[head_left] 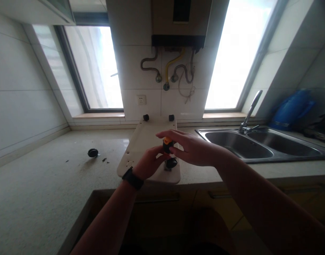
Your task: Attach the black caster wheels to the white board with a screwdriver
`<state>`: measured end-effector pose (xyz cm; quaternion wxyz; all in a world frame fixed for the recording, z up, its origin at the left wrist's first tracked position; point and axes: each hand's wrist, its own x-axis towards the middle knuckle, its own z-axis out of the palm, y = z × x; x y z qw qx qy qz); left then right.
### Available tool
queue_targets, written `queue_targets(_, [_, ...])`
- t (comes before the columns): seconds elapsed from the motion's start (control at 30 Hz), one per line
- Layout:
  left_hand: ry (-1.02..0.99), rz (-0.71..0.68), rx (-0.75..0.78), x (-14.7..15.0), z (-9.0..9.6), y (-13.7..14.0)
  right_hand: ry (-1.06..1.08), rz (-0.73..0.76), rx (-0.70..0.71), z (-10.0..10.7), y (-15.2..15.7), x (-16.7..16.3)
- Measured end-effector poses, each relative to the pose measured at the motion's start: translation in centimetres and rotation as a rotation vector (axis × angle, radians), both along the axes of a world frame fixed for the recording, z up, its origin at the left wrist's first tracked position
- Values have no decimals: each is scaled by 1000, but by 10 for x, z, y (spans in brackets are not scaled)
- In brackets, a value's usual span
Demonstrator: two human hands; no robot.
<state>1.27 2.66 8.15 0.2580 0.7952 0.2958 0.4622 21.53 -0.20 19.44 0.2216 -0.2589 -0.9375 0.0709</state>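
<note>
A pale board (149,138) with rounded corners lies on the counter, wheels up. My right hand (190,146) is closed around the black and orange handle of a screwdriver (167,144), which stands roughly upright over the board's near right corner. Lower on the same tool, the fingers of my left hand (149,163) are pinched together; its tip is hidden. Just below them is a black caster wheel (171,163) on its metal plate. Two more casters, a left one (146,117) and a right one (171,117), sit at the board's far end. Screw holes show at its near left corner.
A loose caster (92,153) and small dark bits (104,160) lie on the counter to the left. To the right is a double steel sink (205,134) with a faucet (249,117). A blue object (291,109) stands beyond it. The counter's front edge runs beneath my forearms.
</note>
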Motion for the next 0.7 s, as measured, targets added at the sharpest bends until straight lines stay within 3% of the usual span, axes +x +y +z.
queue_targets(0.2, [-32,-56,-81,-1,0,-1,25,-57,109,-3,9,-2])
queue_targets(0.4, [-217,153,-54,14,-7,-3,-34,-246,287,-8,6,-18])
queue_targets(0.5, [-228,173,-67,15,-7,-3,-91,-374,356,-7,2,-24])
queue_targets(0.6, [-150,107,-75,8,-4,-3,-71,-362,299,-5,-3,-19])
queue_targets(0.7, [-30,40,-64,0,1,-5,-5,-167,122,-2,-7,-9])
